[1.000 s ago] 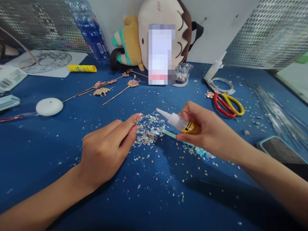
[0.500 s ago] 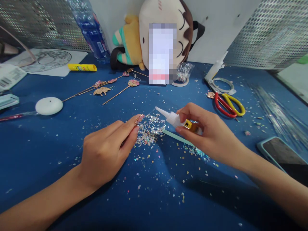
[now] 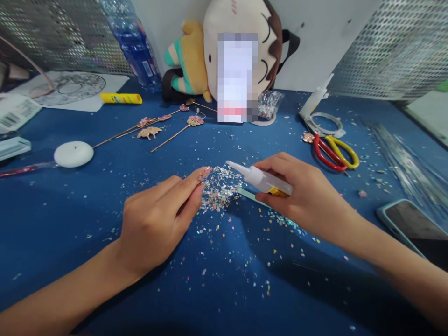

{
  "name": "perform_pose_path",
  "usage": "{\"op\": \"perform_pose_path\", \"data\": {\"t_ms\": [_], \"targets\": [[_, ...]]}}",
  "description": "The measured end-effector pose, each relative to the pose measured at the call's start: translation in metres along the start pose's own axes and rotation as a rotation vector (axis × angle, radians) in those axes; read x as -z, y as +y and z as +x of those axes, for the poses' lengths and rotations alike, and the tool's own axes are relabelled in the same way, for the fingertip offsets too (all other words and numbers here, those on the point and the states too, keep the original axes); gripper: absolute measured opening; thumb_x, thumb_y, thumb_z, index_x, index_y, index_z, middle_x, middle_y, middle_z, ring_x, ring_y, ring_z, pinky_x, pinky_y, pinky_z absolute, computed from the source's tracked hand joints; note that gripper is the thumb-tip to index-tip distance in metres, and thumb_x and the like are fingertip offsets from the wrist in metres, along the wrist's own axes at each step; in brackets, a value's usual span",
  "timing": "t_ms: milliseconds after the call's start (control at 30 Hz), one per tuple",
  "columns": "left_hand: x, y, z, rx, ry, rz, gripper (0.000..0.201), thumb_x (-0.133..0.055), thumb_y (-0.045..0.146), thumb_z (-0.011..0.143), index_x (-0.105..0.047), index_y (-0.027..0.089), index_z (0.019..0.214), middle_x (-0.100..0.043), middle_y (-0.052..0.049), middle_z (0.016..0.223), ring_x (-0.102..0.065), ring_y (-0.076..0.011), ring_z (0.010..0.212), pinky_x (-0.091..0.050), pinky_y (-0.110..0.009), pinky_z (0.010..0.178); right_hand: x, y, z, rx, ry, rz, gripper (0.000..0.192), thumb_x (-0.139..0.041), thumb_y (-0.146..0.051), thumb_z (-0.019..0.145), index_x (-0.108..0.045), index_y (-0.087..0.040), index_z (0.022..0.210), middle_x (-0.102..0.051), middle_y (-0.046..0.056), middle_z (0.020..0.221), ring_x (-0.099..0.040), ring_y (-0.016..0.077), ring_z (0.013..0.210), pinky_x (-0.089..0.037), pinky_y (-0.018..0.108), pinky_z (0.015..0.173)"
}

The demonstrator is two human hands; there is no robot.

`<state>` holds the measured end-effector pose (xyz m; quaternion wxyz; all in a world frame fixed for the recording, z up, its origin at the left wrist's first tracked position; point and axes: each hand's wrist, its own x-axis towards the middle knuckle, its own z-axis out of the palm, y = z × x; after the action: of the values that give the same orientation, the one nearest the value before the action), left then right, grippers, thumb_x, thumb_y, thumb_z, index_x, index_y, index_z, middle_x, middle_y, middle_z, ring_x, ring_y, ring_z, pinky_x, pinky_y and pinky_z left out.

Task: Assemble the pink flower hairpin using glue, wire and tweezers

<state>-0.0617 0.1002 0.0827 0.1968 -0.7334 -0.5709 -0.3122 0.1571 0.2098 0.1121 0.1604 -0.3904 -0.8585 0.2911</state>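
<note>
My left hand (image 3: 159, 224) is closed, pinching a small pink flower ornament (image 3: 205, 174) between thumb and fingertips. To its right my right hand (image 3: 297, 191) is closed around a glue bottle (image 3: 269, 181) with a white tapered nozzle, which points left toward the ornament without touching it. Beneath the nozzle lies a pile of iridescent shell flakes (image 3: 219, 193). A thin pale-teal stick (image 3: 249, 194) extends from the flakes to under my right thumb; I cannot tell whether the thumb touches it.
Flower-topped hairpins (image 3: 171, 137) lie behind my left hand, near a white disc (image 3: 73, 154). Red-and-yellow-handled pliers (image 3: 329, 154), a tape ring (image 3: 327, 123) and another glue bottle (image 3: 315, 98) sit at the back right. A phone (image 3: 413, 226) lies right. A plush toy (image 3: 191, 60) stands behind.
The glue bottle has turned and sits differently in my right hand, with more of its body showing. My right thumb has shifted down toward the teal stick. My left hand has barely moved.
</note>
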Motion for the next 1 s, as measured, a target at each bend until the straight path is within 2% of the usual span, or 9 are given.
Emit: {"op": "perform_pose_path", "data": {"t_ms": [167,233,367,533,633,733,800,900,1000], "targets": [[0.0007,0.0002,0.001,-0.004,0.006,0.0,0.026,-0.052,0.013,0.11,-0.077,0.018,0.114,-0.076,0.004,0.064,-0.068,-0.0146,0.047,-0.053,-0.027,0.05,0.0003,-0.0011,-0.0018,0.005,0.001,-0.053,0.02,-0.072,-0.022,0.078,-0.063,-0.026,0.095,-0.066,0.002,0.076,-0.055,0.0193,0.059,-0.039,0.033,0.056],[0.0008,0.0002,0.0011,-0.007,0.015,-0.001,0.025,-0.053,0.012,0.109,-0.078,0.014,0.112,-0.076,0.002,0.063,-0.067,-0.0148,0.046,-0.053,-0.027,0.05,-0.0008,-0.0015,-0.0026,0.007,0.001,-0.065,0.02,-0.07,-0.023,0.079,-0.059,-0.027,0.095,-0.063,0.001,0.07,-0.05,0.0185,0.054,-0.035,0.032,0.054],[0.0015,0.0008,0.0008,-0.008,0.021,0.003,0.025,-0.054,0.011,0.108,-0.078,0.009,0.111,-0.077,-0.001,0.063,-0.067,-0.015,0.046,-0.051,-0.028,0.049,-0.0024,-0.0019,-0.0034,0.018,0.018,-0.092,0.023,-0.065,-0.021,0.079,-0.056,-0.027,0.099,-0.063,0.002,0.071,-0.047,0.019,0.053,-0.031,0.032,0.053],[0.0012,0.0007,0.0003,-0.008,0.014,0.008,0.024,-0.054,0.013,0.109,-0.077,0.017,0.113,-0.078,0.003,0.065,-0.068,-0.015,0.047,-0.052,-0.027,0.049,-0.0004,-0.0022,-0.0043,0.018,-0.021,-0.088,0.022,-0.065,-0.033,0.088,-0.061,-0.023,0.108,-0.061,0.002,0.067,-0.046,0.0191,0.05,-0.031,0.033,0.053],[0.0009,-0.0001,0.0001,-0.006,0.017,0.006,0.024,-0.053,0.014,0.109,-0.076,0.02,0.114,-0.078,0.004,0.066,-0.069,-0.0149,0.048,-0.053,-0.026,0.049,0.0006,-0.0021,-0.0059,0.048,-0.039,-0.097,0.029,-0.056,-0.041,0.097,-0.065,-0.019,0.114,-0.066,0.006,0.073,-0.051,0.0206,0.055,-0.035,0.035,0.055],[0.0014,-0.0002,-0.0003,-0.002,0.005,0.005,0.025,-0.052,0.014,0.11,-0.075,0.02,0.115,-0.078,0.004,0.066,-0.07,-0.0147,0.049,-0.053,-0.027,0.05,0.0001,-0.0013,-0.0079,0.132,-0.031,-0.118,0.037,-0.044,-0.038,0.105,-0.065,-0.014,0.123,-0.073,0.013,0.092,-0.062,0.0241,0.072,-0.042,0.037,0.063],[0.0016,0.0004,-0.0006,0.003,-0.004,0.004,0.024,-0.051,0.014,0.11,-0.075,0.02,0.115,-0.078,0.004,0.066,-0.069,-0.0147,0.048,-0.053,-0.027,0.05,-0.0009,-0.0006,-0.0084,0.169,-0.019,-0.129,0.038,-0.041,-0.035,0.106,-0.065,-0.012,0.126,-0.073,0.014,0.097,-0.064,0.0247,0.079,-0.044,0.037,0.067],[0.0009,0.0016,-0.0009,0.011,0.001,0.004,0.023,-0.052,0.015,0.11,-0.075,0.02,0.115,-0.077,0.005,0.064,-0.068,-0.0151,0.047,-0.053,-0.027,0.05,-0.0023,0.0001,-0.008,0.153,-0.007,-0.112,0.029,-0.049,-0.033,0.102,-0.064,-0.014,0.118,-0.072,0.012,0.095,-0.062,0.0213,0.073,-0.043,0.034,0.062],[0.0,0.0023,-0.0007,0.02,0.01,-0.008,0.024,-0.053,0.014,0.11,-0.075,0.019,0.114,-0.078,0.004,0.066,-0.07,-0.0149,0.049,-0.054,-0.027,0.051,-0.0026,-0.0005,-0.0074,0.121,-0.003,-0.072,0.019,-0.061,-0.027,0.091,-0.063,-0.016,0.107,-0.067,0.008,0.089,-0.054,0.0163,0.062,-0.039,0.031,0.054]]}}
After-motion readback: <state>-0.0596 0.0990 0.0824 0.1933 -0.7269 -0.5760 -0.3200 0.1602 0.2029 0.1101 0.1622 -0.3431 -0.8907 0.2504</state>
